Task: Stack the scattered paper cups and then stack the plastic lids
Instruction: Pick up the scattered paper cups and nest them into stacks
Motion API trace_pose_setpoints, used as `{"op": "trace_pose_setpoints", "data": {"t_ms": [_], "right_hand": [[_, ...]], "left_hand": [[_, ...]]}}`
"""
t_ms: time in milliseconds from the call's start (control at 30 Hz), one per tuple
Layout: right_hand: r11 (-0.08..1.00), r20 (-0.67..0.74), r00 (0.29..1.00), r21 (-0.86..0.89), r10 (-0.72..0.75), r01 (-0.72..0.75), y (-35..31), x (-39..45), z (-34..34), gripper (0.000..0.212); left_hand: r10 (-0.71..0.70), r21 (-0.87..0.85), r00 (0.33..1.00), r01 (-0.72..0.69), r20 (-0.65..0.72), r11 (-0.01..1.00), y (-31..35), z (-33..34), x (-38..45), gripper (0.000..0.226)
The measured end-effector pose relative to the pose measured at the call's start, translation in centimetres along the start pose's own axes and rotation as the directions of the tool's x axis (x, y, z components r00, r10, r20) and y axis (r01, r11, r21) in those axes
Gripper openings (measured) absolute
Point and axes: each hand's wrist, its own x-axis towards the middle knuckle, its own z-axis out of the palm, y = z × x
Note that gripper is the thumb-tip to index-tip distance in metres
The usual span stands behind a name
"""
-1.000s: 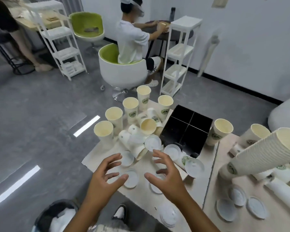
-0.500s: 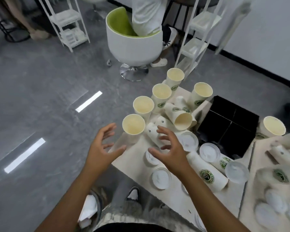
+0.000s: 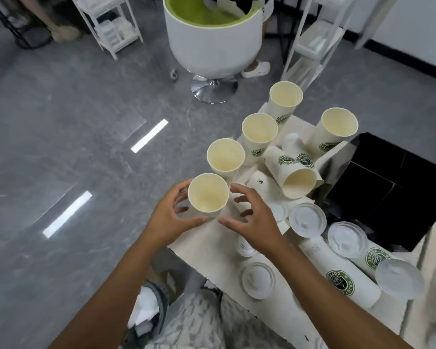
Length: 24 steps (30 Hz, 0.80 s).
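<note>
Reaching forward from the bottom of the view, two bare forearms meet at the near corner of a pale beige surface (image 3: 212, 245). The left hand (image 3: 170, 216) curls its fingers and thumb around the nearest upright cream paper cup (image 3: 208, 195), touching its left side; the right hand (image 3: 253, 217) hovers just beside the cup's right side, fingers spread and relaxed, grasping nothing. To the right lie round white plastic lids (image 3: 258, 280), scattered flat, and long cream paper cups with green logos (image 3: 337, 273) lying on their sides. Beyond the hands, three more upright cream cups (image 3: 225, 156) stand in a diagonal row, with a fifth upright cup (image 3: 336, 127) and a toppled cup (image 3: 293, 177) beside them. Right of these sits a black square box (image 3: 388, 187). Farther off, on the grey floor (image 3: 61, 122), stands a white swivel chair with a green seat (image 3: 213, 39).
</note>
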Motion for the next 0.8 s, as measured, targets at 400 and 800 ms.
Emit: {"op": "trace_pose_setpoints", "data": {"t_ms": [400, 800], "right_hand": [[0.988, -0.106, 0.985, 0.056, -0.138, 0.145, -10.2, -4.0, -1.5, 0.082], [0.957, -0.339, 0.904, 0.032, -0.261, 0.288, -18.1, 2.3, -5.0, 0.085]], "left_hand": [[0.129, -0.162, 0.991, -0.122, 0.034, 0.979, 8.6, -2.5, -6.0, 0.085], [0.447, -0.234, 0.888, -0.415, 0.104, 0.879, 19.5, -6.5, 3.5, 0.073]]}}
